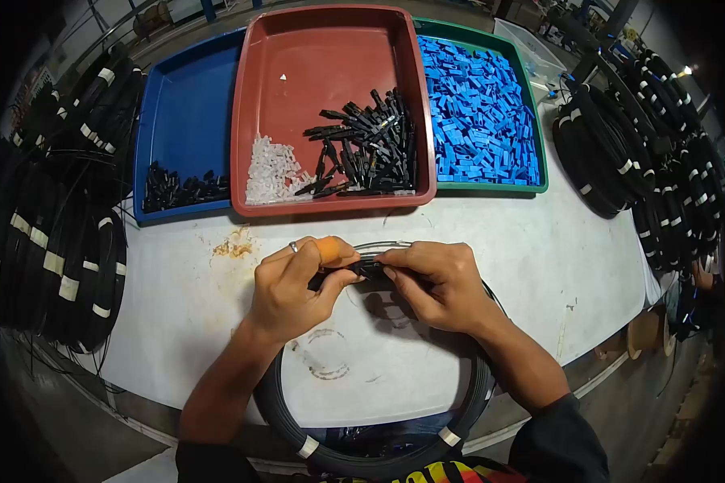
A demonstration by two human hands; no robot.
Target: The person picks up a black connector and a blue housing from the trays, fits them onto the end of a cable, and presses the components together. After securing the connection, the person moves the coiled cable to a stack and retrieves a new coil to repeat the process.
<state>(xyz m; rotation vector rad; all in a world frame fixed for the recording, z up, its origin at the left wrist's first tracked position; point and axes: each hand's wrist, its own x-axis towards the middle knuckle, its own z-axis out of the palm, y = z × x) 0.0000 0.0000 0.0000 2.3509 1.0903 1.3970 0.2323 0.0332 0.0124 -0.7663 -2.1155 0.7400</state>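
Observation:
My left hand [292, 291], with a ring and an orange cover on one finger, pinches the near-black cable [368, 266] at the top of a coil. Facing it, my right hand [437, 282] also has thumb and forefinger closed on the cable, fingertips close to those of the left. What small part sits between the fingertips I cannot tell. The large black cable coil [479, 394] hangs down past the table's front edge toward my body, bound with white tape [449, 436]. Loose strands arch up behind the fingers.
On the white table [556, 274] a red tray [314, 56] holds black connector parts [379, 145] and clear pieces [272, 169]. A blue tray [189, 105] holds small black parts; a green tray [532, 161] holds blue clips [479, 113]. Taped cable coils hang left [64, 249] and right [604, 145].

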